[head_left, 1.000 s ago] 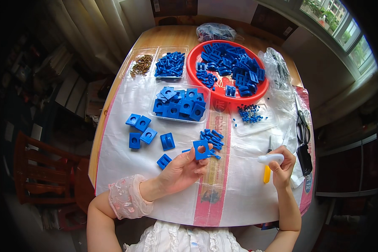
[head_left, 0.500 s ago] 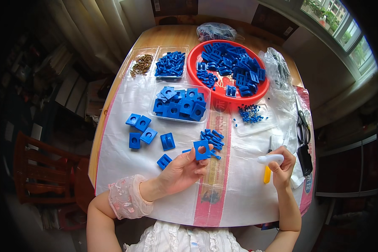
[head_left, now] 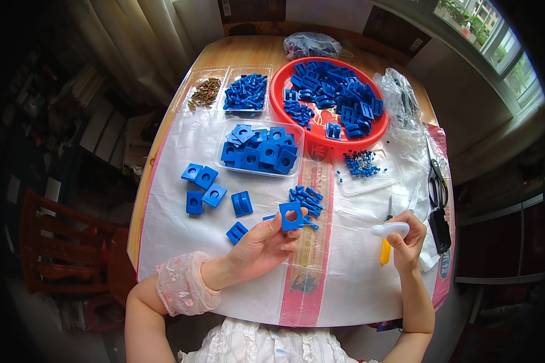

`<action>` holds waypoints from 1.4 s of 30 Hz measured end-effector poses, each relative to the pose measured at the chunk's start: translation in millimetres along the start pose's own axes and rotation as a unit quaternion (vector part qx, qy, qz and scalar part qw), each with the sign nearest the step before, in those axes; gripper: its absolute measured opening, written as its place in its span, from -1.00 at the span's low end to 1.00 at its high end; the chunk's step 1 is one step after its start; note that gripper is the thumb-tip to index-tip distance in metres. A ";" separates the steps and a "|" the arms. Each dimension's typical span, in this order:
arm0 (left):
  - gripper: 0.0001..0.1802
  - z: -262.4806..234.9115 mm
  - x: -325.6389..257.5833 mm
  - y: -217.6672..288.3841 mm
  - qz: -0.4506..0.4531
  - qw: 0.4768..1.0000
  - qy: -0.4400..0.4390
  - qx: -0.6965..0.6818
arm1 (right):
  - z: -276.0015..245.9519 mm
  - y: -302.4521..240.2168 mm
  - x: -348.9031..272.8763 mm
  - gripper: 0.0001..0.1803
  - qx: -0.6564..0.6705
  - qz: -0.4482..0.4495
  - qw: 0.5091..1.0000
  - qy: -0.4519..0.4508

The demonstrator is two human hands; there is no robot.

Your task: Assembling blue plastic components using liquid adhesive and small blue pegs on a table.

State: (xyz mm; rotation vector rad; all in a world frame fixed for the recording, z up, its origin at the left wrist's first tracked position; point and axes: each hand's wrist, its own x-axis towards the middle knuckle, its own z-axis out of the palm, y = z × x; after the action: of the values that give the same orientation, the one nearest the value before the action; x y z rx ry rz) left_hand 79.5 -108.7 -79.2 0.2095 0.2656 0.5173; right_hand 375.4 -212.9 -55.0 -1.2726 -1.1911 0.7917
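While left hand (head_left: 261, 244), mostly closed, pinches blue square plastic piece with round hole (head_left: 290, 225), right hand (head_left: 410, 239) curls round white plastic narrow-tipped bottle (head_left: 391, 230); yellow-handled tool (head_left: 385, 251) just left of right hand, blue plastic pegs (head_left: 307, 198) beyond left hand.

And there's printing on the white sheet (head_left: 360, 290) before you: dark, character-like marks (head_left: 318, 154) along the pink-edged stripe (head_left: 306, 260), a blue mark (head_left: 444, 264) at your right edge! Beyond your table, a pale label (head_left: 414, 45), too small to read, stands on a dark panel (head_left: 392, 27).
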 end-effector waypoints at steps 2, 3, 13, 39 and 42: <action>-0.59 -1.3 0.0 -0.2 0.001 1.000 -0.002 -0.003 | 0.8 -0.9 0.2 -0.69 0.001 0.001 1.000 0.000; -0.60 -1.6 0.1 -0.2 -0.001 1.000 -0.003 -0.003 | 1.1 -1.5 0.3 -0.69 0.001 0.001 1.000 0.001; -0.52 -2.6 -0.1 -1.3 0.007 1.000 0.002 -0.014 | -1.8 1.3 -0.2 -0.69 -0.006 0.002 1.000 0.001; -0.52 -3.9 0.2 -1.0 0.005 1.000 -0.002 -0.010 | -1.7 0.0 0.4 -0.69 -0.010 0.004 1.000 -0.002; -0.56 -1.9 0.3 -0.5 0.003 1.000 -0.001 -0.004 | -1.0 -0.8 0.5 -0.69 -0.008 0.004 1.000 -0.002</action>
State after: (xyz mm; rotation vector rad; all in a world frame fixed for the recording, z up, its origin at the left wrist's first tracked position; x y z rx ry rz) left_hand 79.4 -108.7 -81.3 0.2022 0.2610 0.5236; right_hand 376.4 -212.9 -54.0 -1.2907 -1.1978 0.7924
